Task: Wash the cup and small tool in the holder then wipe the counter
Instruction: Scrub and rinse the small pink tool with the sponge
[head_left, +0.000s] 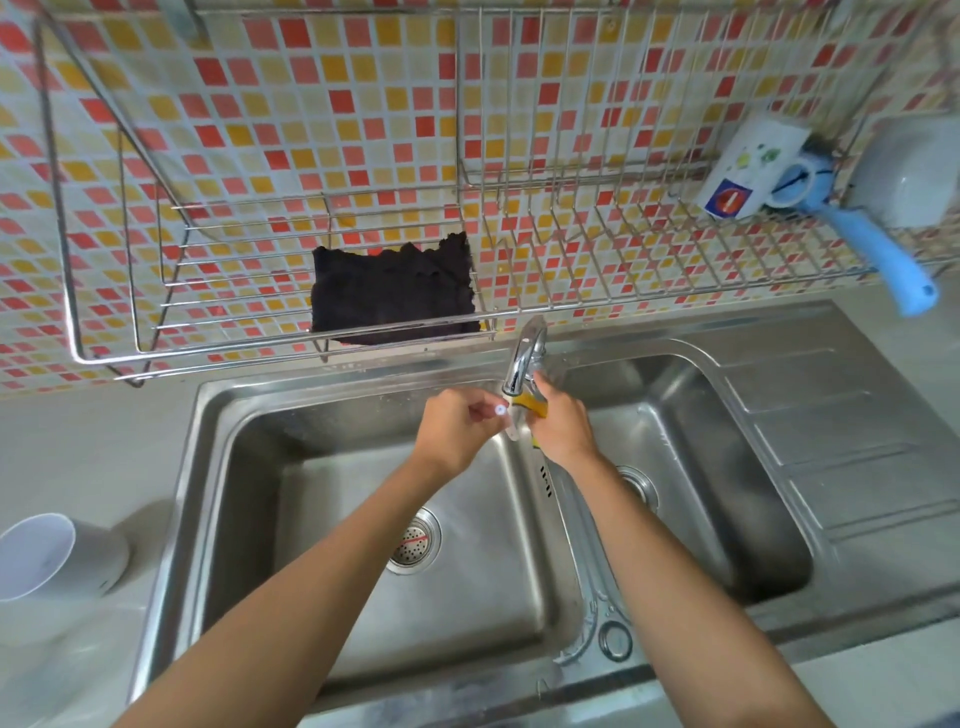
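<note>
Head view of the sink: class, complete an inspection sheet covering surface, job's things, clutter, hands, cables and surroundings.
Surface: steel double sink, pale counter.
Job's things: small tool with yellow part held under the tap; white cup on the counter left of the sink.
Clutter: dark cloth, mug, blue-handled brush on the wire rack.
Hands: left hand and right hand both grip the small tool.
Cables: nothing seen.
Surroundings: mosaic tiled wall.

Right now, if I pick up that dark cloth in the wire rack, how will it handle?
The dark ragged-edged cloth slumps in the steel wire rack, so it is probably floppy. It looks thin, so likely light. Its frayed edge might snag on the wires.
</note>
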